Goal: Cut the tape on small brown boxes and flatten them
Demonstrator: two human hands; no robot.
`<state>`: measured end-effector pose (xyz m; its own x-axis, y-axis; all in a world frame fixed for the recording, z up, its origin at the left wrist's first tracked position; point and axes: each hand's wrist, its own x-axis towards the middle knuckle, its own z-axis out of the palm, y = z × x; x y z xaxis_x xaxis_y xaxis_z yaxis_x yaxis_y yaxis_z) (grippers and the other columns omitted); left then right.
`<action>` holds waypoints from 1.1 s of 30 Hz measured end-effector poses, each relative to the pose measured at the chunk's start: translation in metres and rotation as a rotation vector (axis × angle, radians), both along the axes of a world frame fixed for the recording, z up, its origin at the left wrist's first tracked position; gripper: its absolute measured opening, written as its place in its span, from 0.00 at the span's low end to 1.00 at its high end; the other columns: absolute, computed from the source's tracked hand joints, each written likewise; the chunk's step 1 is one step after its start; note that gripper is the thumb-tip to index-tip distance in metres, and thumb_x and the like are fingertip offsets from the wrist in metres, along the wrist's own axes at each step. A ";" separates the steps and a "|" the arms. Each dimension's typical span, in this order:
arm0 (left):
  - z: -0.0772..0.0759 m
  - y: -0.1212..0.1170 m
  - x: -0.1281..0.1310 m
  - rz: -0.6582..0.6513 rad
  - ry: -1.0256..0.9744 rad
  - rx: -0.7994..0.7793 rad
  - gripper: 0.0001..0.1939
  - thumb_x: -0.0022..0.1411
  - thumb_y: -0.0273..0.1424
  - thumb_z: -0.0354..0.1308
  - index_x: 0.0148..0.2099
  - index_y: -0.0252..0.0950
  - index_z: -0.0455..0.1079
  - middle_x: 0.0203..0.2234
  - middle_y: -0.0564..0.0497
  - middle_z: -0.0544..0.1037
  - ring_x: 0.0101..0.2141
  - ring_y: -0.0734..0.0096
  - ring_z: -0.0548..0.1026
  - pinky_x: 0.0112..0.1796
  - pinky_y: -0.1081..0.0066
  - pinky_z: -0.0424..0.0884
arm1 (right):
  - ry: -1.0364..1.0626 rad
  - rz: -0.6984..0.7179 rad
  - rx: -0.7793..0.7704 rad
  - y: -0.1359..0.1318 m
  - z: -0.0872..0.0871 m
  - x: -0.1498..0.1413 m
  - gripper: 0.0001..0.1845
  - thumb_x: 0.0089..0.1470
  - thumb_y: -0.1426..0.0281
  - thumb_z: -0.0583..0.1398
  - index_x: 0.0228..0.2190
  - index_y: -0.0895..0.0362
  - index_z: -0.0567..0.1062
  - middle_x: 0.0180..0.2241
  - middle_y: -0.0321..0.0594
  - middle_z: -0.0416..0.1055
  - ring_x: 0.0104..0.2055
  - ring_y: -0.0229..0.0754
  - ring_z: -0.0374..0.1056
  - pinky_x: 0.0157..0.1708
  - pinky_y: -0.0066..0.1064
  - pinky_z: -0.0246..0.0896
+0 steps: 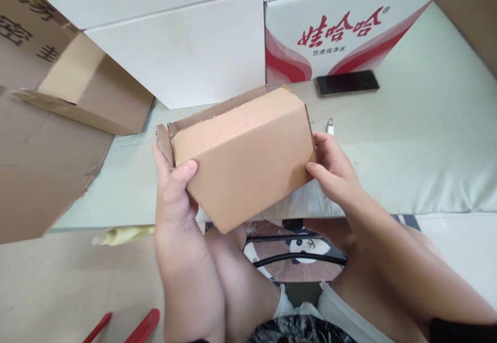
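A small brown cardboard box (244, 156) is held up in front of me, tilted, with its flaps loose along the far and left edges. My left hand (173, 187) grips its left end, thumb pressed on the near face. On the right end, my right hand (334, 169) clasps it with curled fingers. The box hangs above the edge of a pale green surface (419, 141) and my knees.
Big white cartons (186, 47), one with red printing (341, 32), stand behind. A large brown carton (42, 141) with open flaps lies left. A black phone (347, 82) and a small white plug (330, 126) rest on the pale surface. Red handles (132, 327) lie at bottom left.
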<state>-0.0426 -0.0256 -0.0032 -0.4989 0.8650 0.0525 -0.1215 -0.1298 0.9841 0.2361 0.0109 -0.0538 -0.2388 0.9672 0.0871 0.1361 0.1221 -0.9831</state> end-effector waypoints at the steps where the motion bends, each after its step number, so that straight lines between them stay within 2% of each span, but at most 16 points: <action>1: 0.000 0.000 0.000 -0.003 -0.002 -0.005 0.43 0.31 0.43 0.78 0.55 0.49 0.74 0.58 0.50 0.78 0.63 0.41 0.70 0.62 0.45 0.67 | 0.000 -0.005 -0.001 0.000 0.001 0.000 0.29 0.53 0.72 0.59 0.56 0.47 0.66 0.60 0.45 0.73 0.58 0.52 0.73 0.62 0.53 0.65; 6: -0.003 -0.001 -0.001 -0.025 0.007 -0.009 0.43 0.34 0.45 0.77 0.57 0.51 0.72 0.62 0.52 0.75 0.66 0.42 0.66 0.64 0.46 0.66 | -0.017 -0.029 0.010 0.001 0.004 0.002 0.28 0.53 0.70 0.60 0.56 0.48 0.66 0.58 0.46 0.74 0.59 0.53 0.72 0.61 0.53 0.66; 10: -0.004 -0.001 0.002 -0.064 0.046 0.015 0.41 0.40 0.45 0.74 0.59 0.51 0.71 0.62 0.51 0.74 0.65 0.43 0.68 0.63 0.47 0.66 | -0.048 -0.032 0.031 0.001 0.002 0.004 0.29 0.55 0.65 0.63 0.58 0.48 0.65 0.61 0.47 0.72 0.62 0.54 0.70 0.63 0.53 0.65; 17: -0.002 0.003 0.010 -0.073 -0.003 0.032 0.41 0.42 0.43 0.72 0.61 0.50 0.70 0.63 0.50 0.73 0.64 0.46 0.69 0.59 0.53 0.71 | -0.073 -0.023 0.056 -0.001 0.002 0.002 0.43 0.51 0.55 0.71 0.63 0.46 0.61 0.66 0.48 0.67 0.69 0.57 0.64 0.68 0.54 0.61; 21: -0.005 0.006 0.009 -0.073 -0.040 0.024 0.41 0.42 0.43 0.72 0.61 0.50 0.69 0.63 0.50 0.72 0.64 0.46 0.68 0.57 0.54 0.71 | -0.085 0.011 0.080 0.000 0.002 0.001 0.49 0.50 0.53 0.72 0.66 0.45 0.58 0.68 0.47 0.64 0.70 0.57 0.62 0.70 0.54 0.60; 25: -0.005 0.007 0.010 -0.054 -0.059 0.015 0.42 0.41 0.42 0.72 0.60 0.48 0.69 0.63 0.48 0.73 0.63 0.45 0.70 0.58 0.53 0.71 | -0.118 0.012 0.086 -0.001 0.002 0.001 0.47 0.51 0.54 0.71 0.66 0.46 0.59 0.69 0.49 0.64 0.71 0.58 0.61 0.71 0.56 0.58; 29: -0.003 0.006 0.014 -0.045 -0.109 0.056 0.41 0.42 0.41 0.72 0.60 0.46 0.70 0.62 0.48 0.74 0.60 0.46 0.72 0.58 0.52 0.72 | -0.096 -0.039 0.116 -0.005 0.003 0.001 0.41 0.56 0.52 0.67 0.66 0.47 0.61 0.68 0.48 0.65 0.71 0.58 0.62 0.71 0.56 0.58; 33: -0.004 0.004 0.020 -0.091 -0.151 0.090 0.30 0.49 0.43 0.68 0.56 0.46 0.74 0.50 0.49 0.82 0.58 0.47 0.75 0.57 0.51 0.74 | -0.030 -0.127 0.118 -0.005 0.004 0.001 0.36 0.62 0.46 0.60 0.65 0.45 0.62 0.68 0.46 0.65 0.72 0.58 0.60 0.72 0.57 0.56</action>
<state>-0.0227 -0.0218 -0.0067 -0.4271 0.9021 0.0620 -0.2822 -0.1982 0.9387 0.2375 0.0055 -0.0503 -0.1193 0.9733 0.1962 0.1865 0.2160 -0.9584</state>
